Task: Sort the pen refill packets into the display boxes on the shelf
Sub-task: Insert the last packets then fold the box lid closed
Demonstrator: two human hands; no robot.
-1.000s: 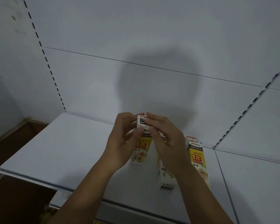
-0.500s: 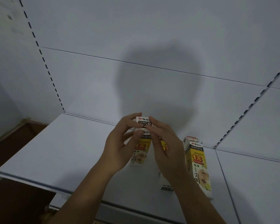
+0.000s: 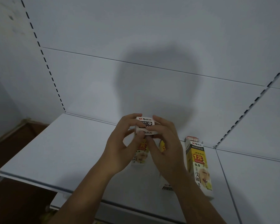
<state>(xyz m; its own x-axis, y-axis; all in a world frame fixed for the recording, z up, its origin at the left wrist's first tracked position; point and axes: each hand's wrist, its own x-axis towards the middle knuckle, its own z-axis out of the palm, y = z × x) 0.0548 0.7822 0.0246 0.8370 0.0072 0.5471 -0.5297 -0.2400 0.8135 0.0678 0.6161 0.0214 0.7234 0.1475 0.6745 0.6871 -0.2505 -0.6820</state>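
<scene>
- Two bare forearms rise from the bottom edge. The left grip (image 3: 120,147) and right grip (image 3: 166,147) meet just above the shelf, both closed in a fingertip pinch on the top of one tall white-and-yellow cardboard display box (image 3: 145,126).
- Between the grips, the box top has changed. A second ago it showed one narrow printed face. Now a flap is lifted, so two red-logo panels sit one above the other. I judge that the lid is being folded open, which turns the carton into a display box, so sorting itself has not started.
- Below the grips, the box's glossy yellow price panel and printed front run down to the shelf, where it seems to stand upright.
- Behind the right grip, a second printed cardboard box (image 3: 167,187) is mostly hidden, with only a yellow patch and its lower end showing.
- Right of the right grip, well apart from it, stands a third matching carton (image 3: 199,167), slim and sharp-edged. Something red and white pokes from its open top, too small to tell if it is a refill packet.
- No loose refill packet shows in either grip.
- Under and around the grips lies the smooth pale-grey metal shelf (image 3: 63,151), matt and flat.
- Beyond the grips, a grey panelled back wall (image 3: 152,38) with slotted uprights carries a round shadow.
</scene>
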